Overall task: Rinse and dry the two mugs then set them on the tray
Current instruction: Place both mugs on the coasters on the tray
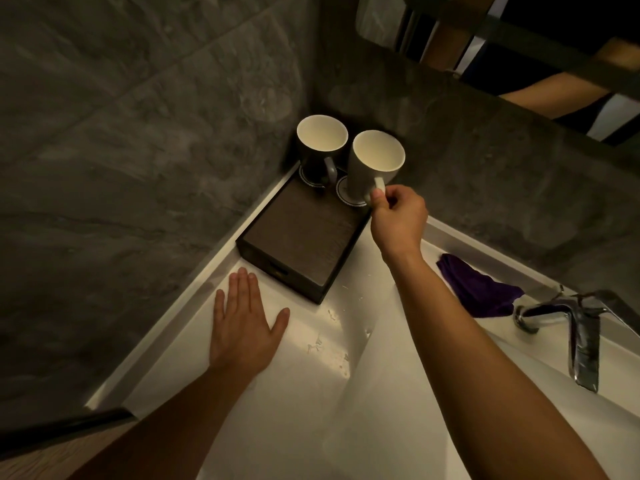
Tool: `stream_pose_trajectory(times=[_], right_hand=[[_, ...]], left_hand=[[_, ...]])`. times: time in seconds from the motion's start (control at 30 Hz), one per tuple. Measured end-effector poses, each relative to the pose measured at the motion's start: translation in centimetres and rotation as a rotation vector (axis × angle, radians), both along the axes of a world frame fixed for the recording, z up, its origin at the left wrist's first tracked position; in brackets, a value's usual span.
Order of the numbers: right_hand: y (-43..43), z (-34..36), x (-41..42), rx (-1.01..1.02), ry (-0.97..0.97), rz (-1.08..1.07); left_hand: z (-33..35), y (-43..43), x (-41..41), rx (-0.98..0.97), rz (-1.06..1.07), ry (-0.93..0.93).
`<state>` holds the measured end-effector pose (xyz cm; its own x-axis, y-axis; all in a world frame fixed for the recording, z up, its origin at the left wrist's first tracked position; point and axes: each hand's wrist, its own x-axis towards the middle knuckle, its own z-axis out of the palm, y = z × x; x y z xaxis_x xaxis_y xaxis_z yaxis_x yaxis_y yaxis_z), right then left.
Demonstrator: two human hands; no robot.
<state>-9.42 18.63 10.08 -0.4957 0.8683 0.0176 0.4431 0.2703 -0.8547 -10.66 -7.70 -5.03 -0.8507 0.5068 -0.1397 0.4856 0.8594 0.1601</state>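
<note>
Two mugs stand upright at the far end of a dark wooden tray [304,237] in the corner of the white counter. The dark mug [320,147] sits at the back left on a round coaster. The white mug [375,161] stands to its right over a second coaster; my right hand [398,220] pinches its handle between thumb and fingers. Whether the white mug rests on the coaster or hovers just above it I cannot tell. My left hand [246,317] lies flat, fingers spread, on the counter beside the tray's near end.
A purple cloth [479,289] lies crumpled on the counter at right, beside a chrome faucet [571,327]. Water drops [332,341] dot the counter near the tray. Grey stone walls close in the corner on the left and behind. A mirror at top right reflects an arm.
</note>
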Motion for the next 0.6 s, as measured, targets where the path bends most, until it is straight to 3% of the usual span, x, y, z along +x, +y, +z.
stream_pose_trajectory(times=[0.6], right_hand=[[-0.6,-1.0,-0.6,0.027,0.006,0.001]], left_hand=[[-0.5,-0.1,-0.1,0.010,0.002,0.007]])
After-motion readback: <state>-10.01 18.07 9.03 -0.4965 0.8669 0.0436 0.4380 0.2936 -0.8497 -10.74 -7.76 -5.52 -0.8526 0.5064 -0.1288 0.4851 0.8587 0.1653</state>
